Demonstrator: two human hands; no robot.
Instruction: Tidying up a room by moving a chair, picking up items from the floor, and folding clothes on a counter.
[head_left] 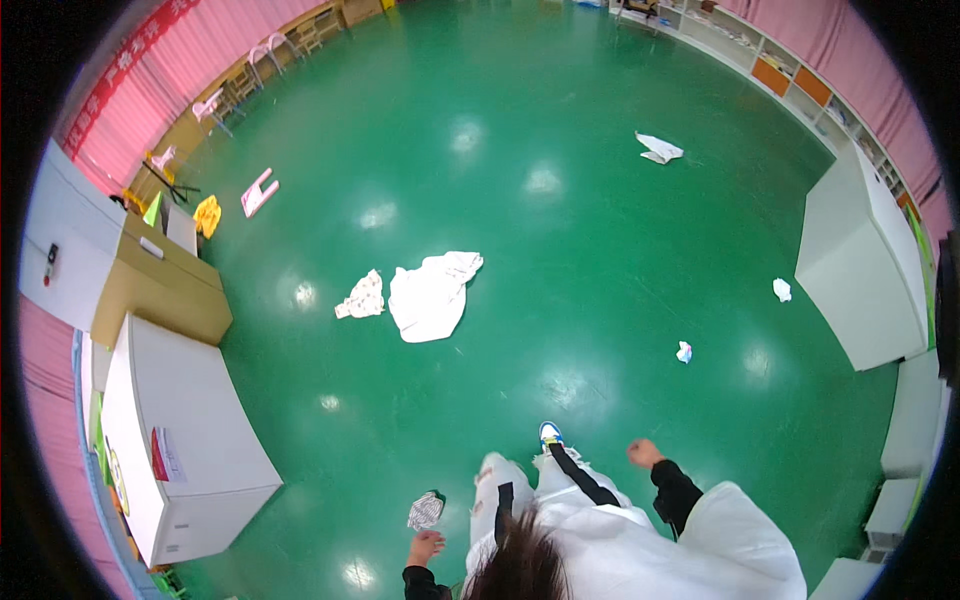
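Note:
My left hand hangs low with its fingers partly spread and holds nothing I can see. Just beyond it on the floor lies a crumpled grey patterned piece, paper or cloth; whether they touch is unclear, but they look apart. Out to the right of my body, my right hand is curled in a loose fist, with nothing visible in it. Farther ahead lie a large white cloth and, beside its left edge, a smaller patterned cloth. A crumpled white-and-blue paper rests ahead of my right hand.
White cabinets stand at left and right. Another crumpled white paper lies near the right one. Far ahead is a folded white sheet. A pink-and-white piece and a yellow cloth or bag lie at far left.

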